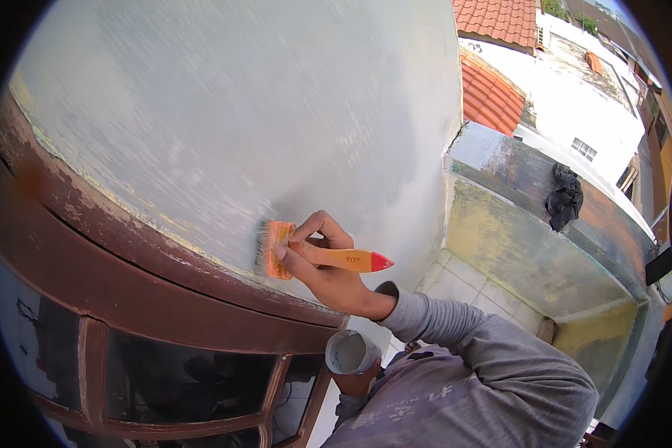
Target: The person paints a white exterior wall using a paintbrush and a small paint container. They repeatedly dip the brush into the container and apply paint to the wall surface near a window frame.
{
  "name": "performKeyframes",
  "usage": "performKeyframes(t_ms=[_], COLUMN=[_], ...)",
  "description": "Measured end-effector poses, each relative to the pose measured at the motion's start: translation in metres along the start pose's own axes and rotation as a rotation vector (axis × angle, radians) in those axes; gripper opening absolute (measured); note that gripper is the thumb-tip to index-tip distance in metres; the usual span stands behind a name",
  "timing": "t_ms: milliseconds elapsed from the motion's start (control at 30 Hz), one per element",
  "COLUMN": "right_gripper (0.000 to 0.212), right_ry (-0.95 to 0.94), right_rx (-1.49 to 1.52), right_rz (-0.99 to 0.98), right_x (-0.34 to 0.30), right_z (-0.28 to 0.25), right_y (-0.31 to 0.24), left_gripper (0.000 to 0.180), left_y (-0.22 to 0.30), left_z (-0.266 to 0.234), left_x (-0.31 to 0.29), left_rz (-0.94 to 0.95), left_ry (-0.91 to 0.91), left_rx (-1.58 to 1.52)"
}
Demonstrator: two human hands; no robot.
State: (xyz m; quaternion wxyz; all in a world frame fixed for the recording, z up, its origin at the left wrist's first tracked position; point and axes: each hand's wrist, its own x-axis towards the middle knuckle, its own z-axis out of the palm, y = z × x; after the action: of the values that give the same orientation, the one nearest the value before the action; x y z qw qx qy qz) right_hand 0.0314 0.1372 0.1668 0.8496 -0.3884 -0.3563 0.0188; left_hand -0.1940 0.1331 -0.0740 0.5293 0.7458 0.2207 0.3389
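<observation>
Flat paintbrush (pixel 339 258) lies crosswise, bristles (pixel 263 249) to the left at the grey wall (pixel 291 127)

The brush's long axis runs left to right: the bristles sit at the left end, the yellow handle (pixel 351 260) extends to the right, and its red tip (pixel 381 261) sticks out past the fingers. The bristles look to be touching the wall, just to the far side of the brown window frame (pixel 119 228). How they meet the surface so close to that edge is, I judge, what the next stroke turns on.

The right hand (pixel 325 270) has the brush in a narrow pinch, fingers and thumb closed around the orange-banded head and the start of the handle. Its forearm comes in from the right, in a grey sleeve (pixel 440 321), with the elbow bent and the wrist near the wall.

The left hand (pixel 357 382) is nearer the body, below the right one, holding a small grey cup (pixel 352 353) from beneath. The cup's mouth faces up toward the camera; grey material shows inside, though its depth cannot be told. The cup lies near and to the right of the bristles, apart from them.
</observation>
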Motion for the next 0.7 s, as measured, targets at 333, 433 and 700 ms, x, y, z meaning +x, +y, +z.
performKeyframes(t_ms=[333,433,700], right_gripper=[0.021,0.02,0.023], right_ry=[0.129,0.248,0.401], right_rx=[-0.078,-0.216,-0.146], right_rz=[0.351,0.512,0.36], right_x=[-0.122,-0.155,-0.024], right_z=[-0.105,-0.144,-0.123], right_y=[0.135,0.155,0.092], left_gripper=[0.1,0.095,0.091], left_y=[0.006,0.004,0.009], left_z=[0.005,0.011,0.031], left_x=[0.0,-0.004,0.017], left_rz=[0.012,-0.079,-0.027], left_ry=[-0.145,-0.068,-0.001], left_rx=[0.152,0.008,-0.046])
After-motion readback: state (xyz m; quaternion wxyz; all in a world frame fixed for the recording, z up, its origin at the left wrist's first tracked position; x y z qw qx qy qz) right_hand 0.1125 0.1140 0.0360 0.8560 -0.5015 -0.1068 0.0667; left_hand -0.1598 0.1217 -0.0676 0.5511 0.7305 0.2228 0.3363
